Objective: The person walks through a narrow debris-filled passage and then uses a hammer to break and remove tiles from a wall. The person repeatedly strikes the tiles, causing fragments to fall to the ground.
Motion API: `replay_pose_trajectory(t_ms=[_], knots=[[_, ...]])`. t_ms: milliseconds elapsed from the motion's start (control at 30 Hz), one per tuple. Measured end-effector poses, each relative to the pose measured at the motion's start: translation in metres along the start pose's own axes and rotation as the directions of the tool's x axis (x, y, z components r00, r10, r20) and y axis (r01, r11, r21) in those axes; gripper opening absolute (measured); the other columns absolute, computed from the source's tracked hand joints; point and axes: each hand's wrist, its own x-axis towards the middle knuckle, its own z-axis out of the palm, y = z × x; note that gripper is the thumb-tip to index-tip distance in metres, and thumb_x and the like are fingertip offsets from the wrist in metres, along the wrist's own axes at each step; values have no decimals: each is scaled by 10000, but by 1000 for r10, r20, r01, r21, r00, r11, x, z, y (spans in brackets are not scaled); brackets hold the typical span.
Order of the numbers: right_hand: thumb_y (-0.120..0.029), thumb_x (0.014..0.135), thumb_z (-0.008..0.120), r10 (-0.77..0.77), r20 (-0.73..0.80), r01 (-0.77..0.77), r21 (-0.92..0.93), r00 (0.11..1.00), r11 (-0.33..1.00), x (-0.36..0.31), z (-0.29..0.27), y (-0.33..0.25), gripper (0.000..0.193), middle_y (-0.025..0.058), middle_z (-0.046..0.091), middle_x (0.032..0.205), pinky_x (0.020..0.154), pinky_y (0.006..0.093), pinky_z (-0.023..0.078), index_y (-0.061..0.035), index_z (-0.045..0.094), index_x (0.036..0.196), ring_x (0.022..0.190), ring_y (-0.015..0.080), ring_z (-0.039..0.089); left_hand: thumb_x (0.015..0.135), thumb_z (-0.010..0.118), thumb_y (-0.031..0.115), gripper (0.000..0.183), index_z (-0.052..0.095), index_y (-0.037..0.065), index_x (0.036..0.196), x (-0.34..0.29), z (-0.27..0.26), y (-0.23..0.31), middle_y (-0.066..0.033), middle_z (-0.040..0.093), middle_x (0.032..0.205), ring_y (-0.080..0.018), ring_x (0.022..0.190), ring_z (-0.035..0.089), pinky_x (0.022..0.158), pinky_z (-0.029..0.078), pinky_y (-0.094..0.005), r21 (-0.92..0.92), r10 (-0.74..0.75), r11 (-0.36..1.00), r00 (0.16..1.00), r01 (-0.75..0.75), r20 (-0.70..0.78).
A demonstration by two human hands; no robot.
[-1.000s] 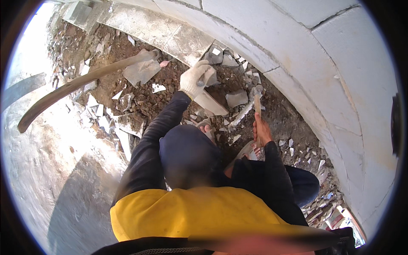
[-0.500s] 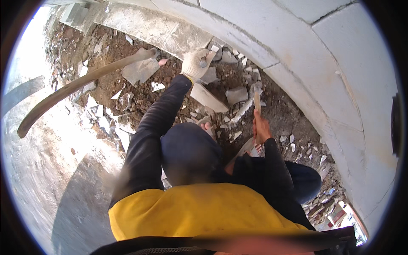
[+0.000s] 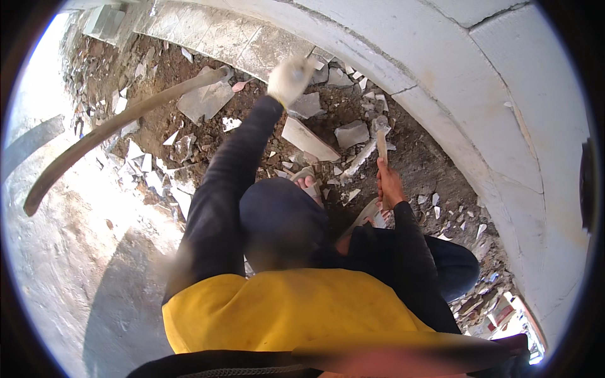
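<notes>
My right hand [image 3: 390, 184], bare, is wrapped round the wooden handle of a hammer [image 3: 382, 148], whose greyish head points away from me over the rubble. At the edge of the tiled strip [image 3: 252, 53] is my left hand [image 3: 290, 80] in a white knit glove. Its fingers look curled round a small grey thing, which blur keeps me from naming. Just below the glove lies a flat grey piece [image 3: 307, 106]. Nearer to me rests a long broken slab [image 3: 309, 140], with a grey chunk [image 3: 351, 134] between it and the hammer.
A long curved wooden handle [image 3: 126, 118] slants across the left side, its far end by a flat slab [image 3: 207, 101]. White tile shards [image 3: 135, 151] litter the brown soil. On the right curves a pale block wall [image 3: 491, 113]; pale floor [image 3: 57, 252] stretches at the left.
My gloved left hand has shifted slightly up and left and is now smeared by motion. The hammer stays in my right hand, nearly in the same place.
</notes>
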Motion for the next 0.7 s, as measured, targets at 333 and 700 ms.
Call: replay_pose_trajectory(t_ms=[333,700], knots=[[-604,1100,377,-303,114,321,-204,946,925,25,14,44,617,167,657,778,623,513,541,-54,656,1107,679,346,691,1068,559,434,505,679,11,1318,80,30,-105,-158,706,1269,-241,1148,683,961,548,-363,-526,-225,795,952,303,207],[-420,1159,335,-311,127,336,-310,942,889,27,22,49,476,198,701,1026,850,473,572,-75,631,1299,991,348,699,1083,619,234,237,719,21,1052,-32,41,-33,-77,717,931,-215,890,682,805,557,-348,76,319,945,948,-317,-17]])
